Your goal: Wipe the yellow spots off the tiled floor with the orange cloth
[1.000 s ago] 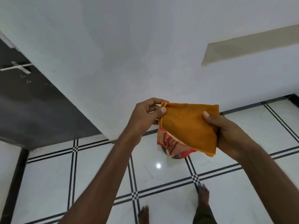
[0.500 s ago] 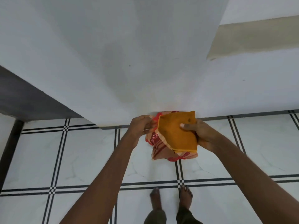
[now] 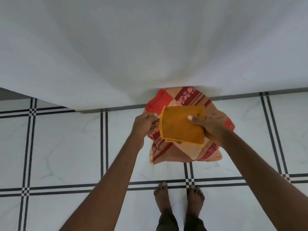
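Soft, even daylight with faint shadows on the white wall [image 3: 150, 39] — wide-angle bending at the edges, slight overall softness.

Head view: looked steeply down from standing height, facing the white plaster wall [image 3: 150, 47].
Range: white, black-lined tiled floor [image 3: 66, 147] lay far; bare feet [image 3: 179, 199] at the lower edge.

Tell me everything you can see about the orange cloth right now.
The orange cloth is a plain, towel-like fabric folded into a rough square, layered edges showing at its lower side. It is held up above the tiled floor: the left hand pinches its left edge, the right hand grips its right side, thumb on top.
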Demonstrator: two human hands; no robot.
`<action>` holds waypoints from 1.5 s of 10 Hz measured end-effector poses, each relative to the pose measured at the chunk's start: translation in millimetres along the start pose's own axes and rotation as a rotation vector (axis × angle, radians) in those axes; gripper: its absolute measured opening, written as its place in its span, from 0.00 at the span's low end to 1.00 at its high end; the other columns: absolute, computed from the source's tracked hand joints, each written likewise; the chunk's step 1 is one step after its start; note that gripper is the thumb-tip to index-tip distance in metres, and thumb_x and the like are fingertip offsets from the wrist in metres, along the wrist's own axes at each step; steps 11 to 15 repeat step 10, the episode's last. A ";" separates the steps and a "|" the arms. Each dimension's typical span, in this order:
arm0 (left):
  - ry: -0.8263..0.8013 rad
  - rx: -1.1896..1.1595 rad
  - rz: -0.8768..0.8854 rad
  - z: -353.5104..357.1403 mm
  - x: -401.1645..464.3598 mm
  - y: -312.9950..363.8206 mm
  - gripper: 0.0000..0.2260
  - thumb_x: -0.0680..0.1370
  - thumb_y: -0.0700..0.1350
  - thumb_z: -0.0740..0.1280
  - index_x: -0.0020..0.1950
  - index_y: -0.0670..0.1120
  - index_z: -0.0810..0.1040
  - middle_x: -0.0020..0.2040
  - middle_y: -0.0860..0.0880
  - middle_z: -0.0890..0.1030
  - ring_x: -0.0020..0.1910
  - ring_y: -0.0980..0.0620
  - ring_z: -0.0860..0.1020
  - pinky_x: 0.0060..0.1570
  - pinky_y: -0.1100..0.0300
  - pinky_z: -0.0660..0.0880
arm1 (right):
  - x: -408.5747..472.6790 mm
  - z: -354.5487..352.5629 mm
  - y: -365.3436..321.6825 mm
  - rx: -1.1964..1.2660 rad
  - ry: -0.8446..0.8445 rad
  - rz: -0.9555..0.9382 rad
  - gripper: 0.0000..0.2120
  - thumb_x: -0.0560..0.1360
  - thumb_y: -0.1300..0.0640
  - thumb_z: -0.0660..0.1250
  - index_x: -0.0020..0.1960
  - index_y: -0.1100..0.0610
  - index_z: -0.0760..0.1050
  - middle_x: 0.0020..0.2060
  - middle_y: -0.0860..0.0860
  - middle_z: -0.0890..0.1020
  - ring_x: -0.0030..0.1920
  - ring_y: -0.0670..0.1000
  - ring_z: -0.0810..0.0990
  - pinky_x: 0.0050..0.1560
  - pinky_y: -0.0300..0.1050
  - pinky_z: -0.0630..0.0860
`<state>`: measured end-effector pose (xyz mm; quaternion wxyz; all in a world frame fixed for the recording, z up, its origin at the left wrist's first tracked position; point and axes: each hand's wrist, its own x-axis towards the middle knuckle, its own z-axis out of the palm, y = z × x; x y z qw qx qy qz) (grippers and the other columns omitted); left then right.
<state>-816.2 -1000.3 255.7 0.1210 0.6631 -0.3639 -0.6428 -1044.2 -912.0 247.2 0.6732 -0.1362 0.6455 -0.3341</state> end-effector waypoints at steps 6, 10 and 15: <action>0.071 0.370 0.099 31.6 40.0 -30.6 0.08 0.79 0.45 0.66 0.57 0.47 0.80 0.53 0.48 0.83 0.48 0.50 0.83 0.52 0.49 0.83 | 87.4 -25.3 77.8 -0.814 0.477 -0.080 0.23 0.81 0.52 0.67 0.73 0.57 0.69 0.60 0.57 0.81 0.56 0.61 0.81 0.57 0.57 0.81; -0.030 0.589 0.415 40.3 -91.4 55.7 0.17 0.77 0.48 0.69 0.65 0.51 0.76 0.58 0.54 0.81 0.57 0.53 0.79 0.52 0.61 0.76 | -51.2 -13.9 -18.1 -1.004 0.435 -0.471 0.13 0.79 0.54 0.64 0.63 0.51 0.72 0.50 0.46 0.81 0.42 0.48 0.76 0.40 0.40 0.69; -0.030 0.589 0.415 40.3 -91.4 55.7 0.17 0.77 0.48 0.69 0.65 0.51 0.76 0.58 0.54 0.81 0.57 0.53 0.79 0.52 0.61 0.76 | -51.2 -13.9 -18.1 -1.004 0.435 -0.471 0.13 0.79 0.54 0.64 0.63 0.51 0.72 0.50 0.46 0.81 0.42 0.48 0.76 0.40 0.40 0.69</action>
